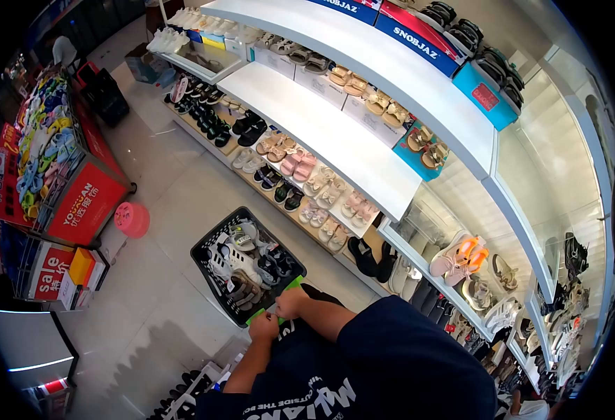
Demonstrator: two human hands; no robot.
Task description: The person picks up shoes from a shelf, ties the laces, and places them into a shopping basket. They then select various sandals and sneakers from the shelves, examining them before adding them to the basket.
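A black plastic basket (202,269) stands on the floor in front of me, tilted in the view. Inside it lie several pairs of shoes: white sneakers (241,260), grey-black ones (276,264) and a brown pair (244,288). At the basket's near end, a bright green handle (294,282) shows on either side of my fists. My left hand (264,326) is closed on its left part. Close beside it, my right hand (292,302) is closed on the handle too. My fingers cover the handle's middle.
Along the right run white shelves (321,126) with sandals and shoe boxes. Black shoes (370,259) sit on the low ledge beside the basket. A red stool (132,220) and a red bin (87,199) of colourful slippers stand left. A shoe rack (188,392) is at the bottom.
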